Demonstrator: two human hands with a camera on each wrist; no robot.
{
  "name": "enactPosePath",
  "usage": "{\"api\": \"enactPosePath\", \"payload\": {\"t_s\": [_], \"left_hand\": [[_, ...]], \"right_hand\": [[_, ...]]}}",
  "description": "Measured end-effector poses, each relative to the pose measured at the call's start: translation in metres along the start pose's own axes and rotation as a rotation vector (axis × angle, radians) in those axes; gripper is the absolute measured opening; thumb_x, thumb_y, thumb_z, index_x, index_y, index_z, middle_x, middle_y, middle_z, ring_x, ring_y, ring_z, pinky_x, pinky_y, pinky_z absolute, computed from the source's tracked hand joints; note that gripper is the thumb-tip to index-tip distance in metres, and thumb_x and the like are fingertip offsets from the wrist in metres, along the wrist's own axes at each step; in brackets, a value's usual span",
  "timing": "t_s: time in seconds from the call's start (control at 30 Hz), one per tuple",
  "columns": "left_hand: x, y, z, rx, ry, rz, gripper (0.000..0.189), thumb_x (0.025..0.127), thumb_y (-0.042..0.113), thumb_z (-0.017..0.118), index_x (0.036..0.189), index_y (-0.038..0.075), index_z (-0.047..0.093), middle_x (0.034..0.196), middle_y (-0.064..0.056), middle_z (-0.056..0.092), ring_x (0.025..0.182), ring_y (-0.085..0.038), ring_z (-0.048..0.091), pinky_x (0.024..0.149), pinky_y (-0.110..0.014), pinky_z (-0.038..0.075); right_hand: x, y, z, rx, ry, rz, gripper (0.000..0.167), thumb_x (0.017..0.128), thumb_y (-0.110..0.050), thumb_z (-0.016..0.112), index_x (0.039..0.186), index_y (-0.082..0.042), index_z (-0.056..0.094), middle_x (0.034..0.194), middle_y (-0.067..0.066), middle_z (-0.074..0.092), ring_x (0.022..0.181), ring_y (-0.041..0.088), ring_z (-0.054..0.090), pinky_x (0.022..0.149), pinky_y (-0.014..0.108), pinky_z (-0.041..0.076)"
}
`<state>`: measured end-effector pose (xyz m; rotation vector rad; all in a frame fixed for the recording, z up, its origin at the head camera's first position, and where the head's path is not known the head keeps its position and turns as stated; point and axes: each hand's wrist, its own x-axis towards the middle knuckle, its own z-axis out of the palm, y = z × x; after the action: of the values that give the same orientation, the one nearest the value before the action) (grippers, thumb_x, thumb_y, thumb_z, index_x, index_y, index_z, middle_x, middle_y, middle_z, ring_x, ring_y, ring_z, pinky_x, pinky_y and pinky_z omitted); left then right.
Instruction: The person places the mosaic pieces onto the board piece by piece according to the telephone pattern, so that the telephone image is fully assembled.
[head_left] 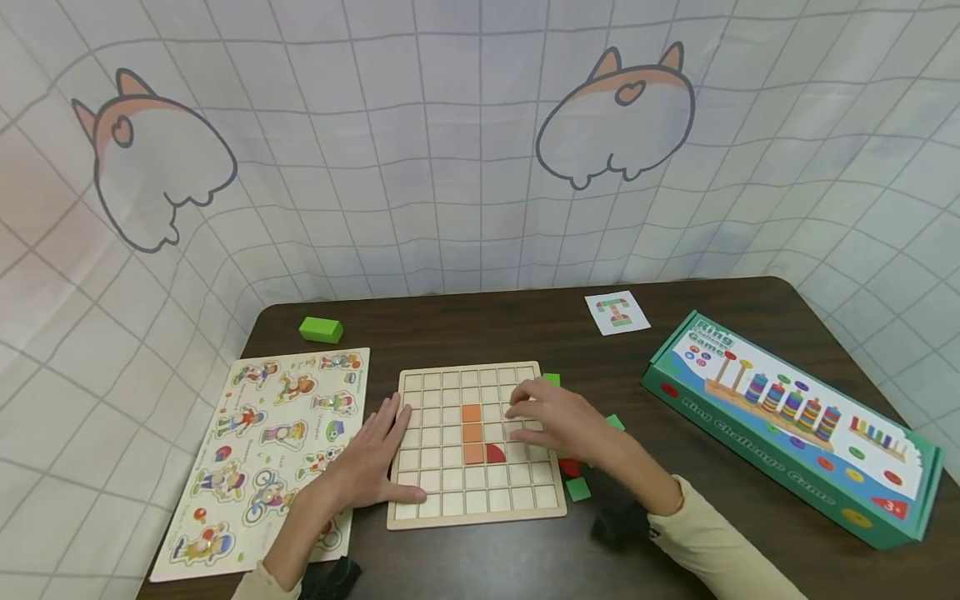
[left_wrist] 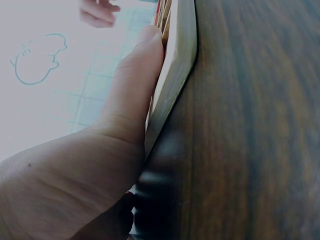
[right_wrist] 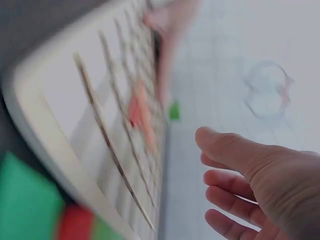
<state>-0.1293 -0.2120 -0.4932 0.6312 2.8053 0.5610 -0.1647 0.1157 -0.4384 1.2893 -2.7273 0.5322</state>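
Observation:
A wooden grid board [head_left: 438, 502] lies flat at the middle of the table. Three orange square tiles [head_left: 472, 432] fill a column of its cells, and a red quarter-round tile [head_left: 496, 453] sits right of the lowest one. My left hand [head_left: 358, 467] rests on the board's left edge with its fingers extended; in the left wrist view the thumb [left_wrist: 135, 75] lies along the frame. Over the right part of the board hovers my right hand [head_left: 551, 417], its fingers loosely bent. The right wrist view shows nothing held between the right thumb [right_wrist: 225, 145] and fingers.
Green tiles [head_left: 578, 489] and red tiles [head_left: 570, 467] lie along the board's right side. A pattern card [head_left: 617, 312] is at the back. The ring game box [head_left: 795, 425] takes up the right, a picture puzzle board [head_left: 262, 467] the left. A green block [head_left: 321, 330] stands behind the puzzle.

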Motion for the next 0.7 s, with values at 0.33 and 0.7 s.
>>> {"api": "enactPosePath", "payload": {"t_s": [0.33, 0.7], "left_hand": [[-0.001, 0.0, 0.0, -0.02, -0.013, 0.001, 0.125, 0.069, 0.072, 0.07, 0.156, 0.003, 0.013, 0.164, -0.02, 0.0, 0.152, -0.038, 0.005, 0.122, -0.055, 0.016], [-0.001, -0.001, 0.0, -0.011, 0.007, 0.02, 0.124, 0.07, 0.071, 0.071, 0.155, 0.002, 0.013, 0.163, -0.021, 0.001, 0.151, -0.039, 0.006, 0.121, -0.055, 0.017]], "right_hand": [[-0.027, 0.045, -0.012, 0.033, -0.058, 0.127, 0.022, 0.085, -0.023, 0.075, 0.104, -0.013, 0.074, 0.106, 0.002, 0.063, 0.095, 0.016, 0.056, 0.076, 0.029, 0.055], [-0.034, 0.058, 0.0, 0.061, -0.133, 0.155, 0.024, 0.088, -0.023, 0.071, 0.11, -0.013, 0.074, 0.107, 0.001, 0.063, 0.093, 0.013, 0.053, 0.073, 0.025, 0.051]]}}
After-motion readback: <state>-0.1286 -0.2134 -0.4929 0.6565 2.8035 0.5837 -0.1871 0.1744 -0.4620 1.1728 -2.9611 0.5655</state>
